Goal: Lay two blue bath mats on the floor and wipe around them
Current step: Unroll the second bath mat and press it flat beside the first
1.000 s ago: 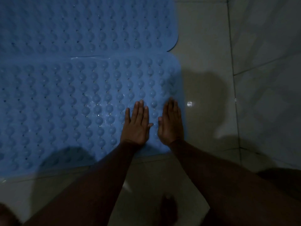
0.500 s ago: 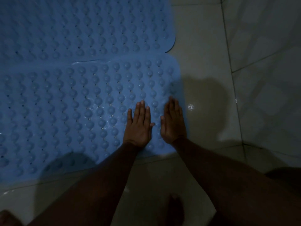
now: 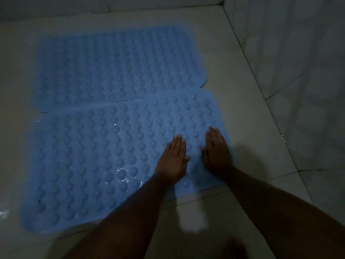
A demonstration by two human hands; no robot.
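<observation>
Both hands have stayed flat on the near mat's right end while the view has pulled back and up, so that both mats now show almost whole, where a moment ago only their right halves filled the picture.

Nearest, at the bottom edge, a dark shape that may be a foot (image 3: 236, 247) stands on the floor (image 3: 196, 212); it is too dim to be sure. Two bare forearms reach forward from there. The left hand (image 3: 172, 161) lies palm down, fingers together and stretched out, gripping nothing. The right hand (image 3: 217, 152) lies the same way just beside it, close to the mat's right edge, also holding nothing. Flat palms like these look meant to press the near mat (image 3: 93, 156) down so that it seats against the wet tile, not to lift or drag it.

That mat lies flat, knobbed face up, with wet glints among the knobs near the left wrist and along its left edge. Its far long edge meets the far mat (image 3: 115, 68), and seems to overlap it slightly along the seam; the far one sits a little to the right of square, its right corner rounding off past the join. Beyond and to the right, tiled wall (image 3: 298, 53) closes the corner.

By this layout the laying looks nearly finished; the wiping around the mats is not yet begun, and no cloth is in view.
</observation>
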